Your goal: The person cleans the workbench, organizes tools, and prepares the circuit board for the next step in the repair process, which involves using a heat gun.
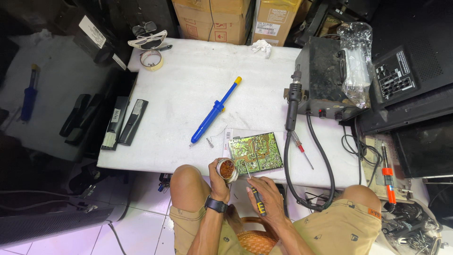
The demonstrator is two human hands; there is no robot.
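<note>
One green circuit board is lying at the desk's near edge, just beyond the person's knees. The left hand is gripping one small round tin, fingers clamped around it, just beside the board. The right hand is closing its grip on one black-and-yellow screwdriver, tip pointing at the board. One blue desoldering pump is lying on open white surface behind; one hot-air handpiece and its cable are crowding the right side.

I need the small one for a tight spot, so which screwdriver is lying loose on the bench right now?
The red-handled screwdriver, lying right of the circuit board. The black-and-yellow one is in the right hand.
</note>
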